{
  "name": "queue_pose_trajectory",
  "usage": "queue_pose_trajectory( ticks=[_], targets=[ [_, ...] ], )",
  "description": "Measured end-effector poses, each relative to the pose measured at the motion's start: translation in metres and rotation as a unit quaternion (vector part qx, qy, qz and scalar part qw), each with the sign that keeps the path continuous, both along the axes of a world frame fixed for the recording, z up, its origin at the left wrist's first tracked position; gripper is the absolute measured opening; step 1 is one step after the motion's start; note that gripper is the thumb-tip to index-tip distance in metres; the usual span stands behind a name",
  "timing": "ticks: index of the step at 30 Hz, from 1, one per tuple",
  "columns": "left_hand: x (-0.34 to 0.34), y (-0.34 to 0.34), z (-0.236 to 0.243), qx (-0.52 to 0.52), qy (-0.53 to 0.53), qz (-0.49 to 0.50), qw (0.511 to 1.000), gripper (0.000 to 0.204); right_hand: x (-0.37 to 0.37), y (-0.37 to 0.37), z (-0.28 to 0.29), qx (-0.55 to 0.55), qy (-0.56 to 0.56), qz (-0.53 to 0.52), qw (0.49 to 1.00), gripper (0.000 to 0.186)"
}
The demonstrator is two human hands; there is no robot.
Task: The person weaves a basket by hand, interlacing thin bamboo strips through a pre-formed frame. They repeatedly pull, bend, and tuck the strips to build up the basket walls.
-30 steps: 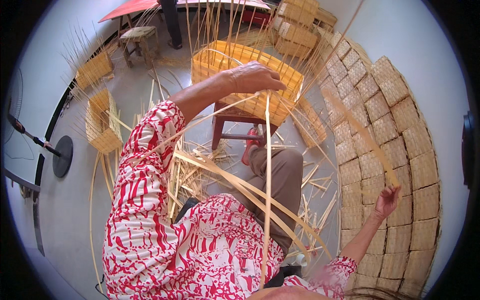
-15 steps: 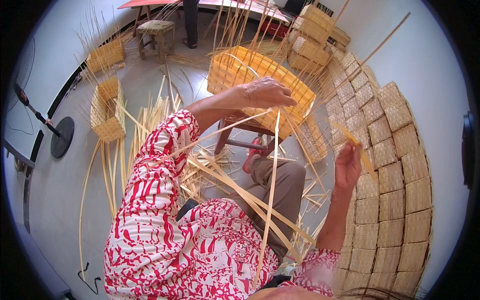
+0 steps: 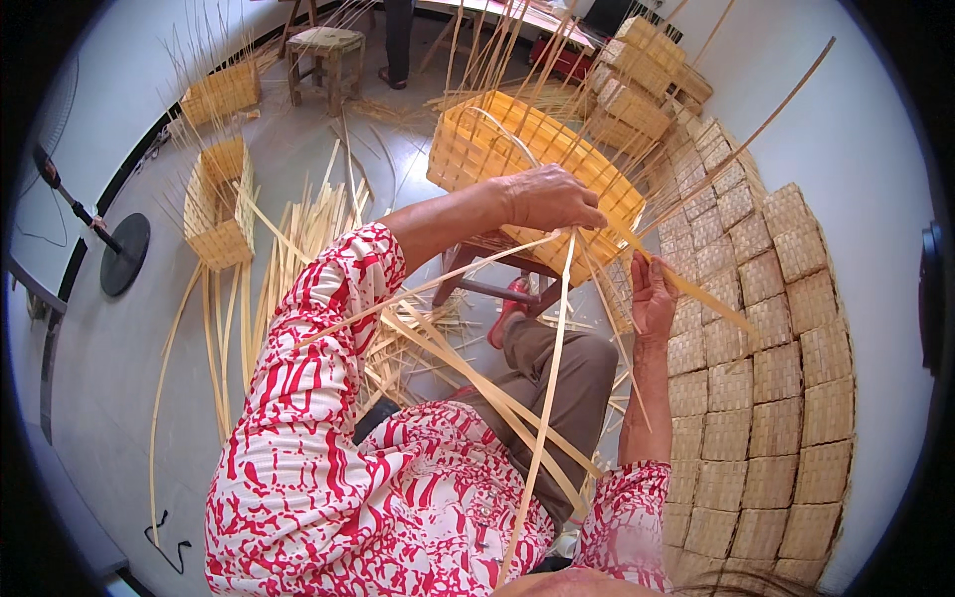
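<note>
A yellow woven basket [image 3: 460, 149] with tall upright stakes rests tilted on a wooden stool [image 3: 468, 261] before my knees. At its near right corner, my left hand [image 3: 557, 197] is closed, pinching bamboo strips; the fingertips are partly hidden. From there a pale bamboo strip [image 3: 553, 368] hangs down over my lap, and another runs back toward my left sleeve. Just right of the corner, my right hand [image 3: 654, 291] pinches a flat yellow bamboo strip [image 3: 701, 291]. This strip slants from the basket side out past my fingers.
Finished woven baskets [image 3: 778, 368] lie in rows along the right wall, with more stacked behind. Two part-woven baskets, one [image 3: 221, 214] nearer, stand at left. Loose strips [image 3: 308, 224] cover the floor. A fan base [image 3: 125, 255], a stool [image 3: 326, 42] and a person's leg [image 3: 397, 40] are farther off.
My right hand has moved left toward the basket with the yellow strip, whose upper end now lies by the basket's corner. My left hand stays at that corner. The view has shifted slightly.
</note>
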State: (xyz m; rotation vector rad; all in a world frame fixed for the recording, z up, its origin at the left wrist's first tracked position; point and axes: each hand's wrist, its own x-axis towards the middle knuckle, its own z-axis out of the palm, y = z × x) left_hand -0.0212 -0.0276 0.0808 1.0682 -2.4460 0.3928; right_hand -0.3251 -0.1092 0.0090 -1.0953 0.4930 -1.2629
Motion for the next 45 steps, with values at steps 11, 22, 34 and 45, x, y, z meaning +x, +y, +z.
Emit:
queue_pose_trajectory(
  ticks=[11,22,34,45],
  targets=[
    [0.057,0.004,0.136,-0.244,0.532,0.277,0.762,0.063,-0.004,-0.029,-0.022,0.064,0.029,-0.062,0.996,0.029],
    [0.047,-0.01,-0.081,-0.153,0.184,0.335,0.911,0.083,-0.001,-0.023,-0.019,0.094,-0.013,-0.017,0.995,0.029],
    [0.056,-0.018,-0.111,-0.215,0.172,0.339,0.9,0.069,0.014,0.003,-0.014,0.09,-0.012,0.057,0.994,0.028],
    [0.047,-0.021,-0.114,-0.199,0.163,0.332,0.908,0.063,0.007,0.002,-0.022,0.209,-0.032,0.033,0.977,0.027]
  ],
)
